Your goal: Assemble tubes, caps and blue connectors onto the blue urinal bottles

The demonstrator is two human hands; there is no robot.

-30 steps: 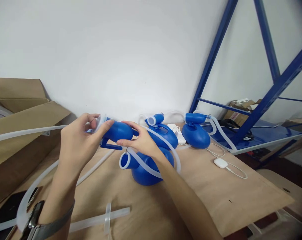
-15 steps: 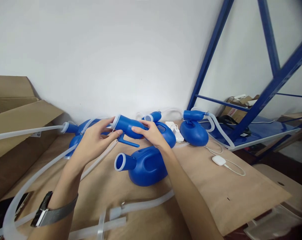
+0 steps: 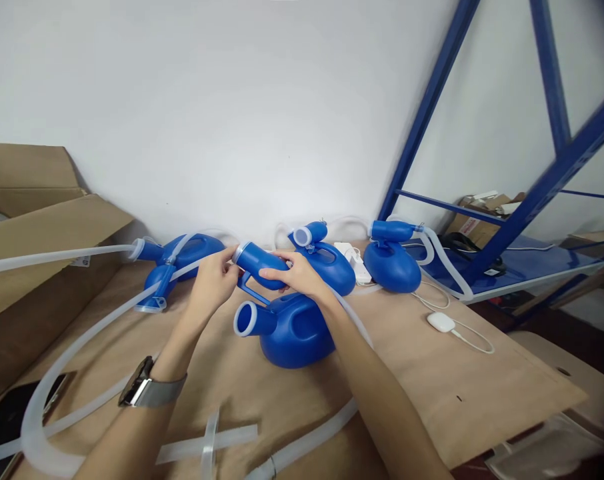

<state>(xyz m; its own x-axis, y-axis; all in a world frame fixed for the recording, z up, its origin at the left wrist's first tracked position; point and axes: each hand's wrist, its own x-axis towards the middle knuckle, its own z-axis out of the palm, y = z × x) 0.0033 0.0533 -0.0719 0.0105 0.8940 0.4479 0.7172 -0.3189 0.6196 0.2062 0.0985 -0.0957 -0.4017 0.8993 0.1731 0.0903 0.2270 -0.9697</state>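
Both hands hold a blue plastic urinal cup [image 3: 262, 265] with a pale rim and a slim blue handle, tilted with its rim toward the upper left. My left hand [image 3: 216, 277] has its fingers closed at the rim, the thumb beside it. Fingers and thumb of my right hand [image 3: 298, 272] wrap round the cup's narrower end, hiding its tip. Just below stands a blue urinal bottle [image 3: 297, 333], its open mouth facing left. A translucent hose [image 3: 327, 430] passes beneath my right forearm; a pale strap [image 3: 210, 443] wraps another tube near the front.
More blue bottles with cups rest at the back left [image 3: 195, 250], behind my right hand [image 3: 332, 270] and farther right [image 3: 392, 267]. A cardboard box [image 3: 47, 267] and a phone [image 3: 12, 417] lie left. A power strip [image 3: 355, 263], white charger [image 3: 441, 323] and blue rack [image 3: 427, 107] are right.
My left hand has moved right, its fingers now drawn in at the cup's rim. The cup tips more downward at its narrow end. The front hose's clamped end has slid toward the bottom edge.
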